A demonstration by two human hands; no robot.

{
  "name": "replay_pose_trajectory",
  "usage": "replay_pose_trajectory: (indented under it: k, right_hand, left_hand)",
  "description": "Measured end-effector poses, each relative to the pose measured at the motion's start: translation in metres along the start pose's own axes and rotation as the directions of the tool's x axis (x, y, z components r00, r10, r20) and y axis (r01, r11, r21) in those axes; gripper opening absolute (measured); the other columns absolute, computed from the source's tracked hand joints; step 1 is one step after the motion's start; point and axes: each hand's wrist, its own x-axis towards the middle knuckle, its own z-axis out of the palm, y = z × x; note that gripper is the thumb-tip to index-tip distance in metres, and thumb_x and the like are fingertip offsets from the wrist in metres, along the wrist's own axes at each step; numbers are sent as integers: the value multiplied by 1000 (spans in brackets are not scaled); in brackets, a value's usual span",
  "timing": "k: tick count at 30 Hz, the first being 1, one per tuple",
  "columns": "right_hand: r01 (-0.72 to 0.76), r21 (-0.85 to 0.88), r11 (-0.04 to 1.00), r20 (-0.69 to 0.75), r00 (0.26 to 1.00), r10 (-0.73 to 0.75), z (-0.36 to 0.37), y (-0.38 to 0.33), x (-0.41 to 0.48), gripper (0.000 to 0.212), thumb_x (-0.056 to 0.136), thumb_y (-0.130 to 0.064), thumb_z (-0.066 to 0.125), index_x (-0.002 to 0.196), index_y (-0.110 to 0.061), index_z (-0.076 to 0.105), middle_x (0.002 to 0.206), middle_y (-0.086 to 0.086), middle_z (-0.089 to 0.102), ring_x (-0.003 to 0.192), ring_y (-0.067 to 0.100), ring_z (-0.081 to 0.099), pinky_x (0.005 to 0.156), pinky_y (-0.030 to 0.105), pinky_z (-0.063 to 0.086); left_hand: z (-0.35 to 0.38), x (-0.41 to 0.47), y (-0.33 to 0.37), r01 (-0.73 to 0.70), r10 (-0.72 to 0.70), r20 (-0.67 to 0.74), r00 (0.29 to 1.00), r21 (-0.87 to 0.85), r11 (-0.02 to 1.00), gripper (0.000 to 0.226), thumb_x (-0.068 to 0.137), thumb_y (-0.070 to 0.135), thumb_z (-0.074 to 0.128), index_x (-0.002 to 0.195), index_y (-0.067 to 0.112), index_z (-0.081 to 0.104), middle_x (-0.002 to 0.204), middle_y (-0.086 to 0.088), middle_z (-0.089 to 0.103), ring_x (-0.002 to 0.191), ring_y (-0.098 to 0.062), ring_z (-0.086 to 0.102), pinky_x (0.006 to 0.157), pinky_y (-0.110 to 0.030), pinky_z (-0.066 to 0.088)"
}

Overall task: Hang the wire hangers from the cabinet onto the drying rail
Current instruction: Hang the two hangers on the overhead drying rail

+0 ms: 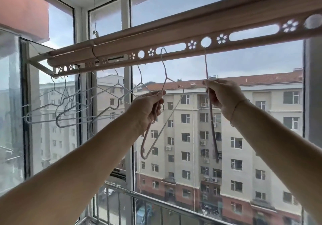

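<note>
A beige drying rail (174,32) with round holes, slots and flower cut-outs runs across the upper view. My left hand (148,109) grips a pale wire hanger (163,71) whose hook sits at a long slot in the rail. My right hand (224,97) pinches a second pinkish hanger (211,123), seen edge-on, with its hook in a round hole of the rail. Several white wire hangers (73,102) hang from holes further left along the rail.
Large balcony windows (226,6) stand right behind the rail, with white frames and one pane open at the left. A metal railing (156,200) runs along the bottom. Apartment buildings show outside. A thin lift cable (95,15) rises from the rail's left part.
</note>
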Motion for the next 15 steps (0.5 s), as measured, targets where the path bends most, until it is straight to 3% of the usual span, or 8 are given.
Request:
replay_pose_trajectory:
  k: [15]
  right_hand:
    - [-25, -21, 999, -13, 1000, 24, 3, 5, 5, 34, 91, -12, 52, 113, 14, 56, 61, 3, 45, 50, 10, 36, 48, 19, 31]
  left_hand:
    - [8, 21, -5, -25, 25, 36, 999, 6, 1000, 17, 93, 9, 53, 86, 9, 68, 65, -1, 55, 51, -6, 46, 44, -13, 41]
